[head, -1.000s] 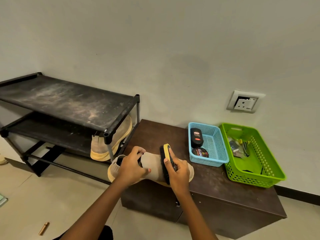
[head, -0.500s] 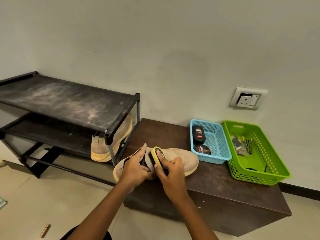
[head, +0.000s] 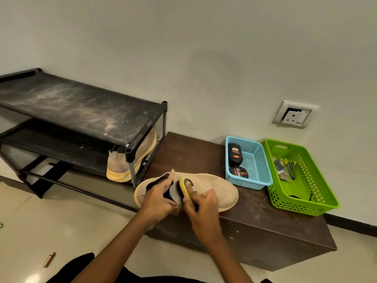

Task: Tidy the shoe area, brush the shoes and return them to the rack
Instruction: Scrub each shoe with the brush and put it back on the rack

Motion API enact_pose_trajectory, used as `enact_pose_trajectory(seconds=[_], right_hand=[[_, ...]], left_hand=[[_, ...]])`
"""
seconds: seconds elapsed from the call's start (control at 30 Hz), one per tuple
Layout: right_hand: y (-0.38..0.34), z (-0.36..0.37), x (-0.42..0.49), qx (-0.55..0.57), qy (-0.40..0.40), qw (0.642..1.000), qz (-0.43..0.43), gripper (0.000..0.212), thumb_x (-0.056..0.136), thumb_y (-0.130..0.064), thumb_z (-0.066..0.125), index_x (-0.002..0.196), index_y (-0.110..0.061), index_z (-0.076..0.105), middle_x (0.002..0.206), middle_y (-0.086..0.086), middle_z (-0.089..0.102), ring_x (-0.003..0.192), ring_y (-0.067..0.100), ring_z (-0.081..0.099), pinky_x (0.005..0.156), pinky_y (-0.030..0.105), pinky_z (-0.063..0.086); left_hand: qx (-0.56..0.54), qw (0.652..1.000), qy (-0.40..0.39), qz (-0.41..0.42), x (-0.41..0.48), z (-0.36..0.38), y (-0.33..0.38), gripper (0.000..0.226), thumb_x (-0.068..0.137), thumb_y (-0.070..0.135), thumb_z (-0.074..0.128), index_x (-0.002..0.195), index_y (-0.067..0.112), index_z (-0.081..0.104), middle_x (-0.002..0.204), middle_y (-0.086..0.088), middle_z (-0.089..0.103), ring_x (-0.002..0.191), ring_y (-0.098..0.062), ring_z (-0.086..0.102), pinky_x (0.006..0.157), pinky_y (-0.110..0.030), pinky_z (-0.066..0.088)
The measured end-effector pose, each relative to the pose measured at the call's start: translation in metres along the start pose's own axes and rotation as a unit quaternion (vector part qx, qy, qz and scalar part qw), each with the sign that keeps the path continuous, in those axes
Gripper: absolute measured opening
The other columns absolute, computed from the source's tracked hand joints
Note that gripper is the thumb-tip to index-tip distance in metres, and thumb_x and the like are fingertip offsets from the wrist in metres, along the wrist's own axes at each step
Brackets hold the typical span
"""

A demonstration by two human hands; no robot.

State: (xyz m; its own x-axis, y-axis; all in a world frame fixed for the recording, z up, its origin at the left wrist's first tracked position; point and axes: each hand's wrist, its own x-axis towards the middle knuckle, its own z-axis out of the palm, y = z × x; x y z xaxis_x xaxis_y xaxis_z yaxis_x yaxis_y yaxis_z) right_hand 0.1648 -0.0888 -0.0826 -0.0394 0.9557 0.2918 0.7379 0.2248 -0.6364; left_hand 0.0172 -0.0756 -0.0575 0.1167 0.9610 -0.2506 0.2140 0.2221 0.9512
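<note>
A: Now, entry 1. Where is the shoe?

B: 1 beige shoe (head: 216,190) lies on the top of the dark brown cabinet (head: 265,221). Its heel end is at the cabinet's left edge and its toe points right, toward the blue basket (head: 259,160).

A: Hands?

B: The left hand (head: 157,201) grips the heel end, with fingers curled at the dark opening. The right hand (head: 204,203) grasps a yellow-backed brush (head: 186,185), whose bristles are against the upper just right of the opening. The 2 hands are nearly touching.

A: Entry 2. The rack?

B: The black rack (head: 81,107) stands just left of the cabinet, and its top shelf is streaked with dust. 1 matching shoe (head: 126,166) sits on the lower shelf at the right end, heel toward the camera.

A: Entry 3. What else is there?

B: The blue basket holds 1 black bottle (head: 235,155) and 1 round tin (head: 238,172). A green basket (head: 318,180) stands just beside it on the right, and its small contents are too fine to identify. A wall socket (head: 293,117) is mounted above both baskets. 1 small brown stick (head: 49,260) lies on the floor at lower left, well apart from the rack.
</note>
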Motion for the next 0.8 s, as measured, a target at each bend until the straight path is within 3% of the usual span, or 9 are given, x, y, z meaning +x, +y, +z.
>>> enact_pose_trajectory(seconds=[0.07,0.13,0.27,0.4,0.47,0.57,0.67,0.73,0.8], right_hand=[[0.031,-0.013,0.006,-0.074,0.054,0.993,0.080,0.047,0.091,-0.038,0.049,0.136,-0.028,0.045,0.093,0.009,0.043,0.076,0.010,0.030,0.083,0.029,0.038],[0.033,-0.020,0.007,-0.050,0.084,0.987,0.125,0.048,0.091,-0.029,0.056,0.137,-0.028,0.043,0.096,0.009,0.041,0.083,0.012,0.029,0.086,0.029,0.037],[-0.010,0.001,-0.011,0.035,-0.016,0.999,-0.030,0.049,0.086,-0.047,0.047,0.133,-0.033,0.048,0.088,0.001,0.036,0.083,0.016,0.038,0.074,0.024,0.039],[0.047,-0.028,0.005,-0.119,0.107,0.984,0.076,0.047,0.086,-0.037,0.054,0.132,-0.027,0.050,0.089,0.007,0.036,0.085,0.027,0.041,0.079,0.041,0.048],[0.025,-0.021,0.001,-0.074,0.096,0.990,0.077,0.048,0.088,-0.027,0.061,0.134,-0.025,0.048,0.091,0.005,0.033,0.085,0.020,0.039,0.079,0.033,0.044],[-0.010,-0.001,-0.021,-0.036,0.036,0.997,-0.062,0.042,0.087,-0.034,0.053,0.128,-0.024,0.058,0.086,0.000,0.033,0.073,0.008,0.032,0.068,0.018,0.032],[0.041,-0.026,-0.003,-0.141,0.129,0.981,0.040,0.046,0.085,-0.038,0.048,0.124,-0.019,0.062,0.080,0.003,0.033,0.070,0.012,0.029,0.066,0.020,0.026],[0.048,-0.034,0.002,-0.120,0.150,0.975,0.110,0.046,0.086,-0.034,0.054,0.130,-0.020,0.056,0.083,0.005,0.034,0.078,0.017,0.030,0.069,0.023,0.025],[0.012,-0.015,-0.010,-0.026,0.088,0.995,0.031,0.050,0.085,-0.040,0.052,0.132,-0.024,0.053,0.084,0.004,0.036,0.075,0.015,0.034,0.069,0.018,0.028]], left_hand=[[-0.001,1.000,-0.001,-0.009,-0.006,0.002,-0.002,0.112,0.065,-0.017,0.073,0.148,0.036,0.021,0.148,0.008,0.037,0.084,-0.018,0.070,0.073,-0.029,0.058],[-0.019,1.000,-0.012,-0.011,-0.006,0.005,-0.003,0.112,0.066,-0.017,0.073,0.149,0.034,0.017,0.151,0.006,0.032,0.083,-0.016,0.069,0.070,-0.025,0.057],[-0.055,0.998,-0.020,-0.009,-0.002,-0.005,-0.006,0.107,0.068,-0.025,0.063,0.149,0.028,0.018,0.153,0.002,0.031,0.101,-0.011,0.065,0.075,-0.026,0.056],[-0.057,0.997,-0.044,-0.026,-0.006,-0.005,-0.005,0.115,0.065,-0.022,0.070,0.150,0.032,0.015,0.154,0.007,0.027,0.089,-0.021,0.069,0.079,-0.034,0.057],[-0.075,0.996,-0.039,-0.028,-0.002,-0.003,-0.003,0.114,0.066,-0.023,0.068,0.150,0.031,0.015,0.154,0.005,0.026,0.083,-0.019,0.067,0.079,-0.034,0.056],[-0.102,0.994,-0.026,-0.027,0.002,-0.008,-0.002,0.107,0.069,-0.025,0.063,0.150,0.027,0.016,0.154,0.001,0.028,0.097,-0.014,0.062,0.075,-0.027,0.055],[-0.116,0.992,-0.032,-0.037,-0.004,-0.008,0.001,0.110,0.067,-0.027,0.064,0.150,0.028,0.018,0.154,0.005,0.027,0.088,-0.021,0.068,0.068,-0.026,0.056],[-0.123,0.991,-0.029,-0.036,-0.002,-0.004,0.003,0.109,0.068,-0.027,0.063,0.150,0.027,0.017,0.154,0.004,0.026,0.084,-0.022,0.068,0.068,-0.026,0.056],[-0.135,0.990,-0.009,-0.039,0.001,-0.004,0.006,0.106,0.068,-0.027,0.063,0.150,0.025,0.018,0.154,0.002,0.027,0.083,-0.018,0.068,0.066,-0.026,0.055]])
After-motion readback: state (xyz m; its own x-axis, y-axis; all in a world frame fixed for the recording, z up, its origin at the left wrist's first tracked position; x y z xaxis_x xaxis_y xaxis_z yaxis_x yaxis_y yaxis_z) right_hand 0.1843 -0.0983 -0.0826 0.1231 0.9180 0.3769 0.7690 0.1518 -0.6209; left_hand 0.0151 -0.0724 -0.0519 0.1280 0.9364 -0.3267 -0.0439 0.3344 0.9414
